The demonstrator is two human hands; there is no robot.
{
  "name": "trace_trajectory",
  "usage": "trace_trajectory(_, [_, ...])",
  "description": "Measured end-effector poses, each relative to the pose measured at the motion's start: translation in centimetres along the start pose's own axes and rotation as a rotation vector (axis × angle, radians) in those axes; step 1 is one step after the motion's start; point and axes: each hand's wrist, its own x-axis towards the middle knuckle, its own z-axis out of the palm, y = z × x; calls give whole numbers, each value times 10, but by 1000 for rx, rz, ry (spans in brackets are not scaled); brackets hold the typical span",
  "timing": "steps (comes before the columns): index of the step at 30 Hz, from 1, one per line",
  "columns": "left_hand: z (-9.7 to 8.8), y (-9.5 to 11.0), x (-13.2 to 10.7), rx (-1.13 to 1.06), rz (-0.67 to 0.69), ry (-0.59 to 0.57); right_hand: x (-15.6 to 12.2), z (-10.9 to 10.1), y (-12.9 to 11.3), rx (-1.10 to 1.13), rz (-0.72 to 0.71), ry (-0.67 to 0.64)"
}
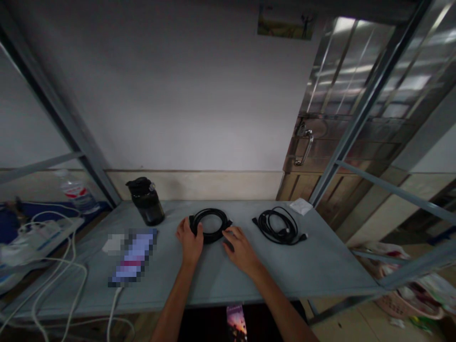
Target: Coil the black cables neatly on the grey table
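A black cable (210, 210) lies wound in a round coil on the grey-blue tabletop, between my two hands. My left hand (190, 240) grips the coil's left side beside a connector, with thumb and fingers on either side of the strands. At the coil's lower right, my right hand (241, 247) has its thumb and fingers apart, the fingertips at or just touching the outer edge by the other connector. Farther right rests a second black cable (261, 223), coiled more loosely, its connectors sticking out.
A dark bottle (146, 202) stands at the back left. Nearer, a phone (133, 256) lies with a white cord (113, 308) attached. Grey metal posts (356, 123) frame the tabletop (302, 270). A white paper piece (301, 206) sits at the back right corner.
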Motion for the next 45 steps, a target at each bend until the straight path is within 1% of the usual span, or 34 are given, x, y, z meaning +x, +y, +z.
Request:
trace_trajectory(4, [-10, 13, 1, -36, 67, 18, 0, -2, -2, -14, -11, -18])
trace_trajectory(7, [-19, 26, 2, -129, 105, -33, 1, -2, -2, -15, -10, -16])
trace_trajectory(10, [-23, 38, -1, -280, 70, -164, 1, -2, -2, -2, -2, -17])
trace_trajectory(14, [-20, 48, -4, -379, 33, -388, 1, -1, -1, 43, 27, 7])
trace_trajectory(16, [-18, 50, -5, -409, 30, -461, 1, 0, 0, 62, 48, 29])
trace_trajectory(17, [-17, 50, -4, -418, 29, -477, 1, 1, 1, 68, 58, 41])
trace_trajectory(22, [-15, 48, -4, -391, 60, -487, 3, 1, 4, 91, 70, 58])
trace_trajectory(28, [-15, 47, -4, -351, 90, -486, 5, -6, -4, 142, 62, 81])
trace_trajectory(30, [-16, 48, -4, -348, 100, -490, 1, -10, -2, 105, 43, 76])
trace_trajectory(32, [-16, 48, -4, -352, 105, -485, -7, -20, 8, 0, 21, 68])
trace_trajectory(35, [-14, 46, -5, -349, 110, -474, -26, -47, 38, -185, 32, 108])
trace_trajectory(38, [-9, 42, -5, -321, 123, -465, -49, -80, 76, -316, 120, 209])
trace_trajectory(40, [-6, 39, -5, -307, 133, -460, -63, -97, 97, -396, 204, 278])
trace_trajectory(41, [-5, 38, -4, -304, 138, -463, -68, -102, 104, -425, 249, 304])
trace_trajectory(43, [-5, 35, -3, -288, 152, -473, -74, -106, 113, -448, 322, 326])
trace_trajectory(45, [-5, 33, -2, -250, 182, -489, -76, -104, 116, -453, 349, 291])
